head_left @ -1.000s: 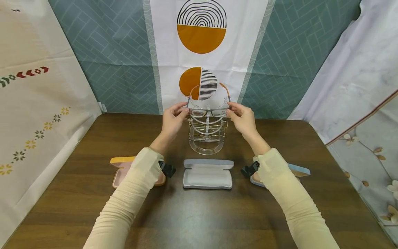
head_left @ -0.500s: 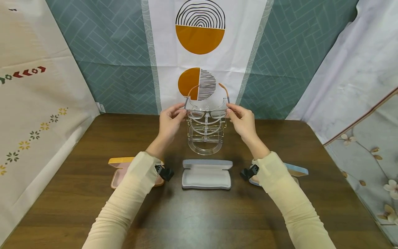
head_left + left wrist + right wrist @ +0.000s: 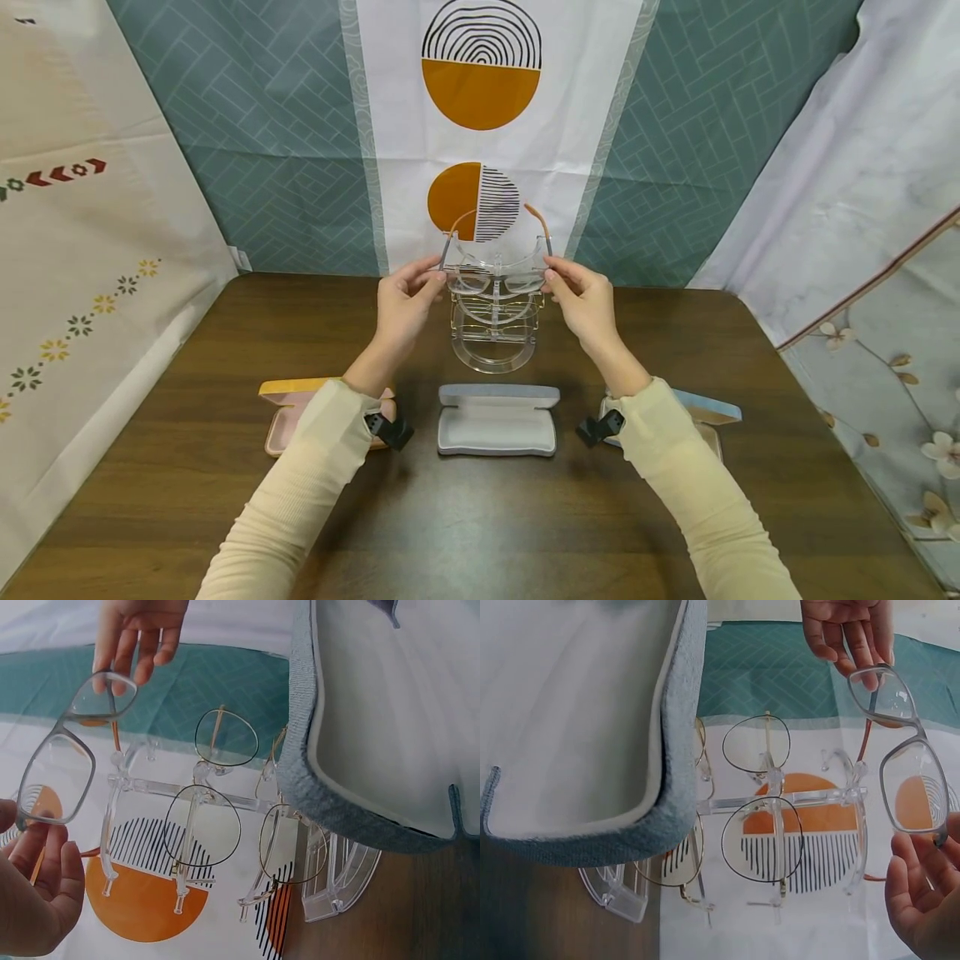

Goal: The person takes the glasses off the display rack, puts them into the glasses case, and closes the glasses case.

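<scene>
Both hands hold a pair of grey-framed eyeglasses [image 3: 58, 776] with orange temple tips. In the head view, my left hand [image 3: 403, 307] pinches its left side near the hinge, and my right hand [image 3: 587, 305] pinches the right side. The temples are unfolded and point away from me. A clear display stand [image 3: 491, 364] stands just behind and below the eyeglasses. From the wrist views, the eyeglasses are apart from the stand's top tier. Thin metal-rimmed eyeglasses [image 3: 762, 838] sit on the tiers below.
A grey glasses case [image 3: 497, 431] lies lid-up in front of the stand. A yellow case [image 3: 291, 389] with pink lining is left, partly behind the left sleeve. A blue case [image 3: 712, 408] is right, partly behind the right sleeve. A patterned cloth [image 3: 300, 167] hangs behind the table.
Both hands have brought the grey eyeglasses slightly down and toward me. The frame front now sits lower against the stand in the head view. The grip is unchanged.
</scene>
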`<act>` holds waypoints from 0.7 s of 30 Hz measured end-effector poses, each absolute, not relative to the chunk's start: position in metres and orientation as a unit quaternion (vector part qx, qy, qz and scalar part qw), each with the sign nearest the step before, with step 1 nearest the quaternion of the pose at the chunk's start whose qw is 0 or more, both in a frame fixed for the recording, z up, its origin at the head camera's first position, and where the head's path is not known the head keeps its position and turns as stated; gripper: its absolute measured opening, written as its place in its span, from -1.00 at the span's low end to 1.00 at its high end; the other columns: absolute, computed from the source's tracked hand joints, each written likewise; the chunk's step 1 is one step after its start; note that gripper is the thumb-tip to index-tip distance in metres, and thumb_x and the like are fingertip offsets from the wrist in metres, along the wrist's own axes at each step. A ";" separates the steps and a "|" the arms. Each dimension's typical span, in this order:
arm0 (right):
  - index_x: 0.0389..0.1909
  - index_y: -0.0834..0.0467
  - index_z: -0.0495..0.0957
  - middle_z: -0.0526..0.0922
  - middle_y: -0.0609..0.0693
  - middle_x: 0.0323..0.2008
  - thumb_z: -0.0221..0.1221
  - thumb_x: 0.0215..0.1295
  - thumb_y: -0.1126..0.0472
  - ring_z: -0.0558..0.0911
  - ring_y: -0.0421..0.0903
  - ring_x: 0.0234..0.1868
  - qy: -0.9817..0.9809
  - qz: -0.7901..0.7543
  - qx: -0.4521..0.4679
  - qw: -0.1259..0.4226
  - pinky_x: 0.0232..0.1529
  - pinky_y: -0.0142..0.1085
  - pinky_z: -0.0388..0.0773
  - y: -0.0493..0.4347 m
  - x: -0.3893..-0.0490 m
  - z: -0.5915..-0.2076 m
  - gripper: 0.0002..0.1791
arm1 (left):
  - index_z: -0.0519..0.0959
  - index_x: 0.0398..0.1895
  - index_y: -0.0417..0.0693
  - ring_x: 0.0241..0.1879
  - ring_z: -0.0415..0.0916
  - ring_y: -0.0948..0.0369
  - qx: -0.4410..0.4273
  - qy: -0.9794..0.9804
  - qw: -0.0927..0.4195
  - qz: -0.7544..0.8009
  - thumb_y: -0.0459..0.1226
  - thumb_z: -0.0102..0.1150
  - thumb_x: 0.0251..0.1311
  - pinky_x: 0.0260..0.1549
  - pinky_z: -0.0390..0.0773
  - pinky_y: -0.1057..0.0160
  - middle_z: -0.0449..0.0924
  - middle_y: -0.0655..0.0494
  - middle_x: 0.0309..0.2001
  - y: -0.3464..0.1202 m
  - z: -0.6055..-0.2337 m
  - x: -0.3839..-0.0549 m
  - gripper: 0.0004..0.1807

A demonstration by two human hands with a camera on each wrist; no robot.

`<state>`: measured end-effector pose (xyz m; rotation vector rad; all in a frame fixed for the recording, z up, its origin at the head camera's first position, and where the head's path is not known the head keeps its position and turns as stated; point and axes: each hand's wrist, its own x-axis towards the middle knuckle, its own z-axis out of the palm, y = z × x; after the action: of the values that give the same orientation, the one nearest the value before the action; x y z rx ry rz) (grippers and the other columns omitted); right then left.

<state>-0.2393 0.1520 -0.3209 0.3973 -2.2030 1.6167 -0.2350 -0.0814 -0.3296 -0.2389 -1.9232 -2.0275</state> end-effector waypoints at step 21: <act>0.14 0.32 0.38 0.58 0.36 -0.18 0.08 0.26 0.36 0.59 -0.15 -0.38 -0.756 0.624 0.115 0.160 -0.38 -0.46 0.51 0.152 -0.220 -0.327 -0.59 | 0.56 -0.11 -0.40 -0.41 0.54 0.37 -0.084 -0.669 0.200 -0.711 -0.48 0.19 0.07 -0.38 0.49 0.45 0.64 -0.14 -0.36 -0.079 -0.335 -0.216 -0.72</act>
<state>-0.2202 0.1518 -0.3270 0.3274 -2.1606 1.7823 -0.2159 -0.0793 -0.3349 -0.2358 -1.8692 -1.9893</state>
